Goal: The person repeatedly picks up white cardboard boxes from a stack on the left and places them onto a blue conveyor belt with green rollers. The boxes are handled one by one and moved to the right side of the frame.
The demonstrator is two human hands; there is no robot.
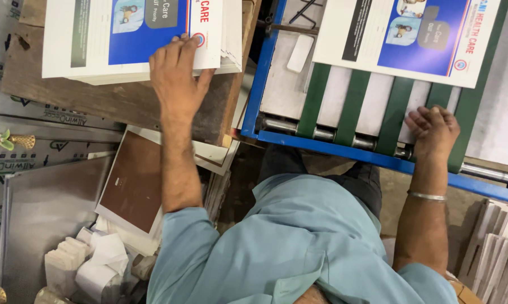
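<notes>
My left hand (176,79) lies flat on the near edge of a stack of white printed sheets with a blue panel (96,39), fingers spread on the top sheet. That stack rests on a wooden board (68,98). My right hand (433,130) rests with curled fingers on the green belts (397,107) of a blue-framed feeder machine (321,147), near its front metal roller. A single printed sheet of the same kind (411,36) lies on the belts beyond my right hand, apart from it.
A brown board with a white border (132,186) leans below the wooden board. Crumpled white paper and small blocks (90,262) lie at lower left beside a grey metal sheet (45,208). More stacked white sheets (496,253) stand at lower right.
</notes>
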